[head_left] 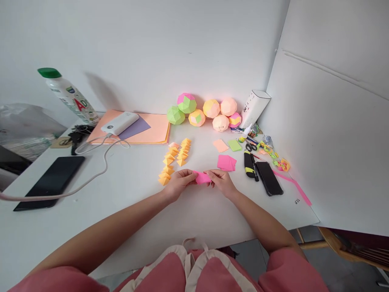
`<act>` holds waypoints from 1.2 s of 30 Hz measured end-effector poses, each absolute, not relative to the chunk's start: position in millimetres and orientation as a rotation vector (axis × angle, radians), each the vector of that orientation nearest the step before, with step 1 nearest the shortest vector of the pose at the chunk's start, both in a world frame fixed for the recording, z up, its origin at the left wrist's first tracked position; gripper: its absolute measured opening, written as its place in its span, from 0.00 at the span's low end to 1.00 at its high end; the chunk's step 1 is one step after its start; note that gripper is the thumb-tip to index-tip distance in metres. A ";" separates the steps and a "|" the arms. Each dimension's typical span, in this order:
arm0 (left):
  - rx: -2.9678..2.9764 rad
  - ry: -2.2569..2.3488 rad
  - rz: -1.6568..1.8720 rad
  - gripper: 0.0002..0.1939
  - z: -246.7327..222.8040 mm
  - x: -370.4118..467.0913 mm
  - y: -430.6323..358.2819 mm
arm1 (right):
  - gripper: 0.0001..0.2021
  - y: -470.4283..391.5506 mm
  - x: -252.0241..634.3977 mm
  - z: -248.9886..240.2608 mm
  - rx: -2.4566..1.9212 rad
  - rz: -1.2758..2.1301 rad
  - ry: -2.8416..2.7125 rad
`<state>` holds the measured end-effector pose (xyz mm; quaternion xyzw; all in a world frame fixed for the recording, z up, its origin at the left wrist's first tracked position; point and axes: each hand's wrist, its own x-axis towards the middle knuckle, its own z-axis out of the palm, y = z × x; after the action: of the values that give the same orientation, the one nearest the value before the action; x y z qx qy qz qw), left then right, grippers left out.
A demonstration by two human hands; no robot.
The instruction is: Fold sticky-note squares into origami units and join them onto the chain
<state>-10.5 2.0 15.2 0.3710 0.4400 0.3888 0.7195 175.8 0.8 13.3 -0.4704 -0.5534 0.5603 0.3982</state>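
Observation:
Between my two hands, just above the white table, is a small piece of pink paper (201, 177). My left hand (181, 181) pinches its left end, and my right hand (223, 181) pinches the right end. Beyond my right hand lies a small stack of pink paper squares (226, 162), with a peach stack (220, 145) and a green stack (235, 145) behind it. Left of the paper, orange folded paper pieces (183, 152) stand in two rows, one partly behind my left hand.
Several faceted paper balls (211, 108) sit against the wall. On the right are a utility knife (249, 164), scissors (251, 147) and a phone (269, 178). A tablet (50, 182), power bank (120, 123) with cable, paper sheets (152, 129) and a bottle (71, 97) occupy the left.

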 end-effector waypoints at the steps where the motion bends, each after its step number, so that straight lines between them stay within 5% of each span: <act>1: 0.808 0.992 0.862 0.15 15.6 -10.5 2.3 | 0.14 1.9 175.4 12.2 -1.186 1.445 -1.371; 19: 1.117 0.928 1.130 0.14 -9.7 -3.7 -1.1 | 0.13 13.7 177.4 -7.6 -1.072 1.586 -1.208; 28: 1.162 0.806 0.955 0.22 -8.9 -6.6 -3.1 | 0.12 10.2 178.7 -8.0 -1.063 1.567 -1.281; 36: 1.124 0.769 0.944 0.19 -9.2 -5.1 -2.5 | 0.10 9.6 187.5 -14.0 -0.991 1.502 -1.378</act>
<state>-5.1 -2.5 -9.2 0.4999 0.3421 0.4198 0.6759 187.5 9.6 -14.0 -0.3961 -0.5507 0.6003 0.4236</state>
